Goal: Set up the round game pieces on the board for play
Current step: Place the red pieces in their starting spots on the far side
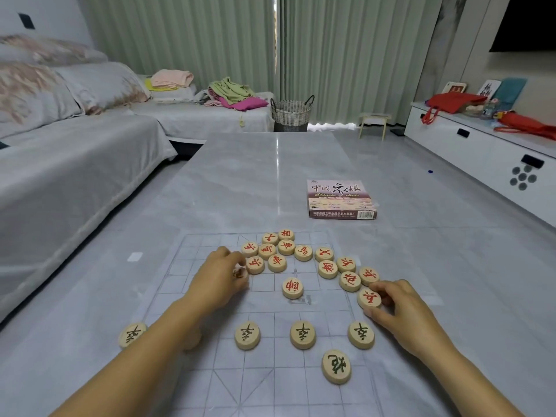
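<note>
A thin, clear sheet printed with a grid, the board (264, 386), lies on the grey table. Round wooden pieces with red characters (285, 247) cluster at its far side, and one red piece (292, 288) sits alone near the middle. Several green-marked pieces (302, 334) form a row near me, one (131, 334) off the board's left edge, another (336, 366) closer. My left hand (221, 279) is closed around a piece at the cluster's left side. My right hand (400, 308) pinches a red piece (369, 298) at the right edge.
The game's box (341, 200) lies on the table (255, 182) beyond the board. A covered sofa (60, 164) runs along the left. A white cabinet (487, 158) stands on the right, and a woven basket (291, 114) sits at the back.
</note>
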The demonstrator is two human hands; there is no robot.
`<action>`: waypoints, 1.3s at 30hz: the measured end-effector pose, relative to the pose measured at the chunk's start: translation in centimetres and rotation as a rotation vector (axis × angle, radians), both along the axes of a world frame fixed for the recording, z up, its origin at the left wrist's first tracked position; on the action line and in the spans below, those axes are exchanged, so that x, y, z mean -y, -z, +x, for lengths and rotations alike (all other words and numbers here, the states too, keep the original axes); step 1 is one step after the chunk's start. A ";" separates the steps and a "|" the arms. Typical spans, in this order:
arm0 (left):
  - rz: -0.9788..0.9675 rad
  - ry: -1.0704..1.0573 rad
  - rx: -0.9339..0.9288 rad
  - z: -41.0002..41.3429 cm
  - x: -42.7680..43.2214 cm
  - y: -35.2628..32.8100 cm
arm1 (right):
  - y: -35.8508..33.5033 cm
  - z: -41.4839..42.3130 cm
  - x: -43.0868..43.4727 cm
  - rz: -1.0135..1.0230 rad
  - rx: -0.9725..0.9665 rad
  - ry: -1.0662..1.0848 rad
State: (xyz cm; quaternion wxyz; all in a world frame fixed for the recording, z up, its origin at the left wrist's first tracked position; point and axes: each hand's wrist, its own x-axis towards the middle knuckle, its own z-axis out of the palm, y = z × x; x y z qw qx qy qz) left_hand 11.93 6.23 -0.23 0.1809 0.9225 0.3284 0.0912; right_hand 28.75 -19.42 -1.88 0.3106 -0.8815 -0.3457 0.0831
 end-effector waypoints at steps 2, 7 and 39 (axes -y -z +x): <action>-0.058 -0.070 -0.031 -0.4 -1.0 0.0 | 0.1 0.0 0.0 0.004 -0.013 0.004; -0.112 0.010 -0.077 0.4 -1.8 -0.2 | 0.3 0.1 -0.1 0.031 -0.045 0.022; -0.161 0.183 0.006 -7.5 -11.4 1.9 | -2.8 -1.3 -10.8 -0.298 0.369 -0.706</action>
